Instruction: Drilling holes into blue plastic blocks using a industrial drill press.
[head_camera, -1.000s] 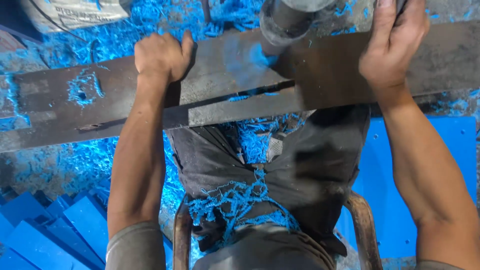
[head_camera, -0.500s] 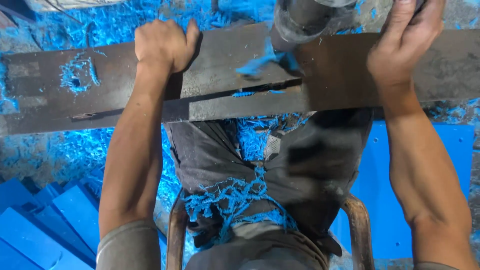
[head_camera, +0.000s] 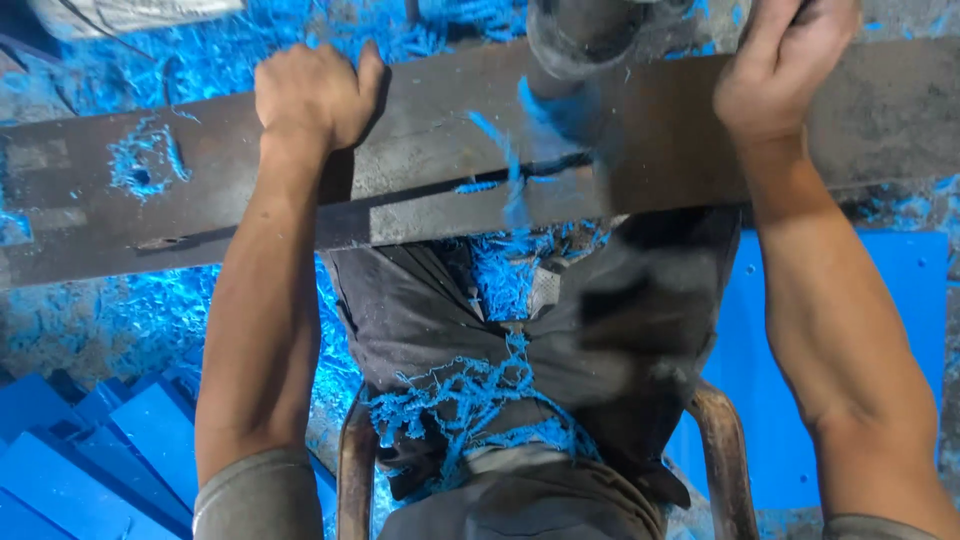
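Pressing your left hand (head_camera: 315, 95) and right hand (head_camera: 785, 65), fingers curled, onto the dark metal bar (head_camera: 420, 170) to steady it beneath the blurred spinning cutter (head_camera: 585, 40).

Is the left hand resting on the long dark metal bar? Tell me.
Yes, the left hand lies closed on the long dark metal bar, knuckles up.

Blue shavings (head_camera: 90, 300) on floor (heaped), dim light
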